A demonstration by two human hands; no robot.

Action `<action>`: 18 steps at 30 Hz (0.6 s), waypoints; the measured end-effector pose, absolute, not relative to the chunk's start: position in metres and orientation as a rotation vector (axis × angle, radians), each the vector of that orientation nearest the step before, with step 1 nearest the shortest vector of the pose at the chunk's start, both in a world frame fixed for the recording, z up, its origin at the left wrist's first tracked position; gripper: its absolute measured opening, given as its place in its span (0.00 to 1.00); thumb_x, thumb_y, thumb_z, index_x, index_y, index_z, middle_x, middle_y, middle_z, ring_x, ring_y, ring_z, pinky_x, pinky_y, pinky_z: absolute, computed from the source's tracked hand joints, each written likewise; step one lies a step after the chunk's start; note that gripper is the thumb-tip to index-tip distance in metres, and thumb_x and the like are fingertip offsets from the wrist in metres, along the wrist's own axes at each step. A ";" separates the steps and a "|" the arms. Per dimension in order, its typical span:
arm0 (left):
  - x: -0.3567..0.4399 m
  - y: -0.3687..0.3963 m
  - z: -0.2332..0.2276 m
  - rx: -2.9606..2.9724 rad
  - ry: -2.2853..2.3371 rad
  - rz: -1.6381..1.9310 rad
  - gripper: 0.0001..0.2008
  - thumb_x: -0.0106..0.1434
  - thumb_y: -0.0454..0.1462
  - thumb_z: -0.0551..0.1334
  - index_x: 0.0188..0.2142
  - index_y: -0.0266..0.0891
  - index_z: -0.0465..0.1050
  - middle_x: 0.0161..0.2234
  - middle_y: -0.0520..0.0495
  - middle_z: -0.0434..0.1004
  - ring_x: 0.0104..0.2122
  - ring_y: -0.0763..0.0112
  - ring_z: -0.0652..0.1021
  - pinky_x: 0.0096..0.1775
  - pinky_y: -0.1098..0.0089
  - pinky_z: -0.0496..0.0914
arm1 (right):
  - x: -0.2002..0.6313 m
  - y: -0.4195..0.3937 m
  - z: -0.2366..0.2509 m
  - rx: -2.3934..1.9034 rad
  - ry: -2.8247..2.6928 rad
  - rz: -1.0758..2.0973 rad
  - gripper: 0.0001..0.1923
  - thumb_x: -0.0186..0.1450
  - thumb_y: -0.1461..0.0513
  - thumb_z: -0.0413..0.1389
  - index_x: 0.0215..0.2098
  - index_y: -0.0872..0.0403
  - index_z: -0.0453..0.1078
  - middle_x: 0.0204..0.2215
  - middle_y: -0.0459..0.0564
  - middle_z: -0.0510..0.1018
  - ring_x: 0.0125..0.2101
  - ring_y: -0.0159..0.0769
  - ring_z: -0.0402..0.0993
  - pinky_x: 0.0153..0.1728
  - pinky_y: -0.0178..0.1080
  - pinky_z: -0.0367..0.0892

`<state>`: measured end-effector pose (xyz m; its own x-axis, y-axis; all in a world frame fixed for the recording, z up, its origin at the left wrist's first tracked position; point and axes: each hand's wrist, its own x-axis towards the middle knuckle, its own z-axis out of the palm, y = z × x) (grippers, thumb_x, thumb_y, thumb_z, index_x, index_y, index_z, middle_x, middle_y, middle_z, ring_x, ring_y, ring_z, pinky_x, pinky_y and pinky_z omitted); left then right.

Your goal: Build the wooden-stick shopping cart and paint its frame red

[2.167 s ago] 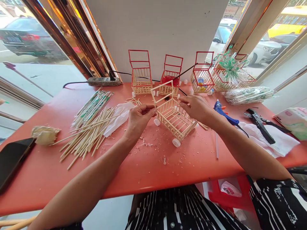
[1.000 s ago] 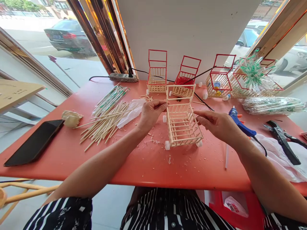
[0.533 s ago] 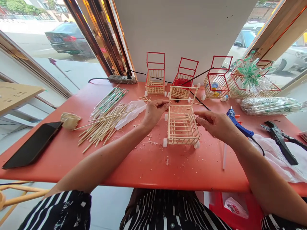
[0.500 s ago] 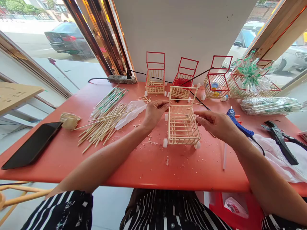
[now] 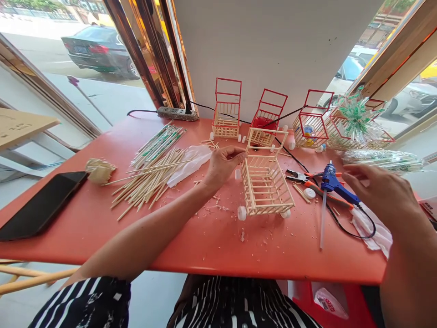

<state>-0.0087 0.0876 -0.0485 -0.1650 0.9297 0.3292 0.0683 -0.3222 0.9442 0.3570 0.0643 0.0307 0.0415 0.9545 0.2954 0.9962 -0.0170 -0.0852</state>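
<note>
A miniature shopping cart (image 5: pixel 268 187) of pale wooden sticks with white wheels stands on the orange table. At its back left corner, where the handle rises, my left hand (image 5: pixel 223 166) pinches the frame. My right hand (image 5: pixel 385 191) is held apart from the cart, at the right side of the table, with its fingers stretched out and nothing seen in them. It is just right of a blue glue gun (image 5: pixel 336 184), whose clear glue stick hangs toward the front edge. Orange-handled pliers (image 5: pixel 297 175) lie left of the gun, partly behind it.
Red-trimmed stick carts (image 5: pixel 227 118) line the wall, with a wrapped bundle (image 5: pixel 382 159) in front at right. Loose sticks (image 5: pixel 150 177), packaged sticks (image 5: pixel 159 146), crumpled paper (image 5: pixel 100 171) and a black phone (image 5: pixel 44 205) lie left. A power strip (image 5: pixel 177 113) sits at the back.
My right hand has left the cart's right side and moved right, past the glue gun, uncovering the pliers. My left hand keeps its place at the cart. The camera view has shifted slightly.
</note>
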 end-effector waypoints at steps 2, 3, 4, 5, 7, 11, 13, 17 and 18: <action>-0.007 0.085 -0.045 1.391 1.198 1.571 0.18 0.52 0.52 0.76 0.30 0.40 0.85 0.28 0.50 0.82 0.29 0.71 0.76 0.36 0.69 0.72 | 0.378 0.056 0.017 -2.096 -2.018 -0.162 0.21 0.66 0.49 0.55 0.50 0.49 0.78 0.47 0.60 0.86 0.47 0.53 0.81 0.46 0.51 0.70; -0.006 0.083 -0.043 1.387 1.202 1.570 0.18 0.53 0.52 0.76 0.30 0.40 0.85 0.28 0.49 0.82 0.29 0.70 0.76 0.36 0.69 0.72 | 0.387 0.052 0.010 -2.148 -1.995 -0.159 0.20 0.65 0.49 0.56 0.48 0.50 0.78 0.46 0.63 0.85 0.47 0.57 0.80 0.45 0.53 0.70; -0.005 0.082 -0.042 1.384 1.206 1.568 0.18 0.53 0.52 0.75 0.31 0.40 0.85 0.28 0.49 0.82 0.29 0.70 0.76 0.35 0.69 0.72 | 0.394 0.049 0.003 -2.148 -2.014 -0.150 0.20 0.65 0.49 0.56 0.48 0.50 0.78 0.47 0.64 0.85 0.49 0.58 0.79 0.45 0.54 0.70; -0.004 0.081 -0.040 1.384 1.205 1.567 0.18 0.53 0.52 0.75 0.31 0.40 0.85 0.28 0.50 0.82 0.30 0.70 0.76 0.35 0.69 0.71 | 0.401 0.046 -0.003 -2.135 -2.041 -0.150 0.19 0.65 0.50 0.56 0.47 0.49 0.78 0.47 0.65 0.85 0.49 0.60 0.79 0.45 0.54 0.71; -0.001 0.078 -0.037 1.391 1.187 1.570 0.17 0.53 0.52 0.75 0.30 0.40 0.85 0.28 0.50 0.82 0.30 0.69 0.76 0.35 0.68 0.71 | 0.408 0.043 -0.011 -2.117 -2.104 -0.175 0.18 0.66 0.51 0.55 0.47 0.50 0.78 0.48 0.65 0.84 0.49 0.61 0.79 0.45 0.55 0.71; 0.003 0.072 -0.031 1.401 1.146 1.600 0.13 0.54 0.48 0.74 0.30 0.41 0.85 0.30 0.49 0.83 0.31 0.69 0.77 0.36 0.69 0.72 | 0.406 0.042 -0.015 -2.182 -2.219 -0.246 0.24 0.70 0.52 0.51 0.54 0.55 0.77 0.54 0.68 0.81 0.52 0.62 0.78 0.47 0.54 0.70; 0.005 0.069 -0.028 1.398 1.141 1.616 0.12 0.55 0.47 0.74 0.30 0.41 0.85 0.30 0.49 0.83 0.31 0.69 0.77 0.36 0.68 0.72 | 0.403 0.043 -0.016 -2.205 -2.257 -0.298 0.25 0.72 0.53 0.49 0.57 0.57 0.77 0.55 0.68 0.81 0.53 0.62 0.77 0.49 0.53 0.68; 0.008 0.065 -0.027 1.393 1.109 1.627 0.11 0.55 0.46 0.73 0.30 0.40 0.85 0.30 0.48 0.84 0.31 0.69 0.77 0.35 0.68 0.72 | 0.399 0.046 -0.017 -2.204 -2.294 -0.400 0.23 0.73 0.55 0.47 0.54 0.57 0.78 0.49 0.67 0.84 0.50 0.61 0.78 0.46 0.51 0.66; 0.008 0.065 -0.027 1.389 1.099 1.630 0.11 0.55 0.45 0.73 0.30 0.40 0.85 0.30 0.48 0.84 0.31 0.69 0.77 0.35 0.69 0.72 | 0.398 0.047 -0.017 -2.204 -2.294 -0.410 0.21 0.73 0.56 0.47 0.52 0.57 0.78 0.47 0.67 0.84 0.47 0.60 0.78 0.43 0.50 0.65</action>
<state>0.0079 0.0649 -0.0267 -0.1621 0.9129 0.3746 0.0048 -0.3789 0.9254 0.3984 0.0469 -0.0168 -0.0547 0.9902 0.1283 0.9734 0.0243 0.2278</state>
